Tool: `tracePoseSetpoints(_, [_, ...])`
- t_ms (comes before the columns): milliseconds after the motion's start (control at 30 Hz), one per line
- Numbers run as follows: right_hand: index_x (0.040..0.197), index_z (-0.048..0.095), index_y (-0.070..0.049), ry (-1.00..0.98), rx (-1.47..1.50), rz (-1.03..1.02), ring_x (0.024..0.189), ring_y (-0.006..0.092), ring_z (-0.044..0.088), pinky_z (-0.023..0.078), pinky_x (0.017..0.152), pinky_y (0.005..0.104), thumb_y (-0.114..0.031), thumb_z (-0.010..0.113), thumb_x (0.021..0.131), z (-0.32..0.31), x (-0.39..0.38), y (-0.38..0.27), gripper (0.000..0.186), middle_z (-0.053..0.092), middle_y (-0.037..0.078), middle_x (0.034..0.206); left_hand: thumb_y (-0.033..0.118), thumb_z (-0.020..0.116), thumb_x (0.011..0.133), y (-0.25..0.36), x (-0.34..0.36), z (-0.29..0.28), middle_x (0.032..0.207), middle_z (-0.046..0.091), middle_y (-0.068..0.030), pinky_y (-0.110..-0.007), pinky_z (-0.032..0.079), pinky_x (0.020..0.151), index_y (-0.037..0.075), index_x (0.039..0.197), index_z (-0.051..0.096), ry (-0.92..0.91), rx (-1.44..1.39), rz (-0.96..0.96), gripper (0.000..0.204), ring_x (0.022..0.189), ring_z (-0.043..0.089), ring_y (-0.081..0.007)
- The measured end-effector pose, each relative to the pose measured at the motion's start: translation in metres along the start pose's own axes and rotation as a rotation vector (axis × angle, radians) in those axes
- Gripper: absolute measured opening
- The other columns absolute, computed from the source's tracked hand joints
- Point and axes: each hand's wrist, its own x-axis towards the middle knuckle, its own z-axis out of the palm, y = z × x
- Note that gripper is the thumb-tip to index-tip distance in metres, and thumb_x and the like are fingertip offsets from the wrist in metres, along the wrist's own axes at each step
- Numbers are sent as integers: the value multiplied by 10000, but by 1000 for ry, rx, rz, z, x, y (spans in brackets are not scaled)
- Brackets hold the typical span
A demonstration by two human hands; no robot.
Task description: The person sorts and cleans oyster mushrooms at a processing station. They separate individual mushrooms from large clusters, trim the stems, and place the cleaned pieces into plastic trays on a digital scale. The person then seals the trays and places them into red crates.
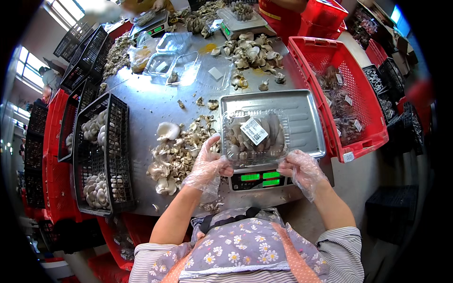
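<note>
A clear plastic clamshell box (236,120) filled with grey-brown mushrooms, a white label on its lid, is over the metal tray of a weighing scale (306,118). My left hand (207,167), in a clear plastic glove, grips the box's near left corner with its index finger stretched upward. At the near right corner my right hand (304,172), gloved the same way, pinches the rim. Whether the box rests on the tray or is slightly lifted, I cannot tell. Green digits glow on the scale's display (259,179) between my hands.
Loose mushrooms (181,155) lie left of the scale, with another pile (252,52) beyond it. Empty clear boxes (181,66) sit farther back. A red crate (349,137) with packed boxes stands right; a black crate (115,155) of mushrooms stands left. Other people work across the table.
</note>
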Motion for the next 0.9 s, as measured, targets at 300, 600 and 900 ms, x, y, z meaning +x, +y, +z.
tracePoseSetpoints(300, [1014,570,-49,84,-181,-109,718,218,667,607,662,387,-177,573,988,-7,28,-29,130,638,107,864,75,661,933,-19,-16,34,915,627,-204,-372,618,651,80,1558,23,-82,-65,-45,894,776,707,-300])
tracePoseSetpoints(600, [926,546,-65,117,-503,-65,596,113,557,449,532,242,-181,584,990,14,60,-83,138,582,43,756,205,561,1017,-13,-15,7,1020,649,-104,-290,570,766,-31,1432,381,10,126,45,511,813,656,-148])
tracePoseSetpoints(900, [909,625,-110,54,-893,-131,535,52,487,392,463,210,-310,660,939,35,137,-148,206,541,-47,701,128,603,985,35,74,-58,899,624,-17,-245,520,745,-10,1231,561,307,159,218,285,791,589,-86])
